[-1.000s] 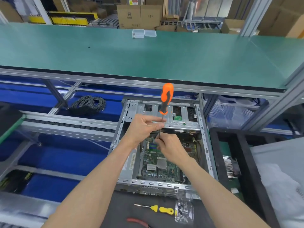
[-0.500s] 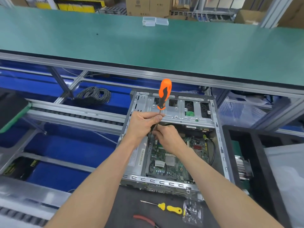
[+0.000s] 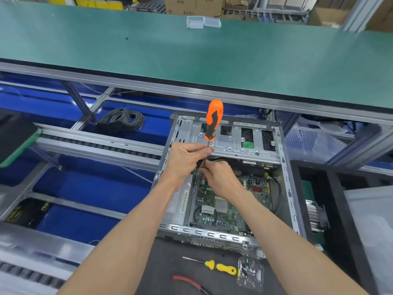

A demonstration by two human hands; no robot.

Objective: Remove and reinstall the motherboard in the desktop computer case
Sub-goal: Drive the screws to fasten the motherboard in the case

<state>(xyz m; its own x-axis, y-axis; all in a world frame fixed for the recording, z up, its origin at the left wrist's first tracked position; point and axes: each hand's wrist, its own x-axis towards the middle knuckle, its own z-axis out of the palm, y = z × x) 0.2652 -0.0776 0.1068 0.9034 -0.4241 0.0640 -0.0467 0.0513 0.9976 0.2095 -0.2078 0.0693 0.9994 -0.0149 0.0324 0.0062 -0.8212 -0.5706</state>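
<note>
Tight at the far left corner of the case, open over the near right of the board.

Both hands, left hand [image 3: 184, 160] and right hand [image 3: 221, 177], and the upright orange screwdriver [image 3: 213, 122] crowd the desktop case [image 3: 287, 188] by its metal drive cage [image 3: 234, 141]. The motherboard [image 3: 225, 211] lies uncovered toward the near wall. A black cable [image 3: 277, 192] runs along the right wall. A yellow screwdriver [image 3: 221, 267], red pliers [image 3: 187, 281] and a clear bag [image 3: 251, 273] lie before the case.

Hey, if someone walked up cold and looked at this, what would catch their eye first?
The orange screwdriver standing upright, its shaft pinched by the left hand and the right hand, above the open computer case. Inside lies the green motherboard.
</note>
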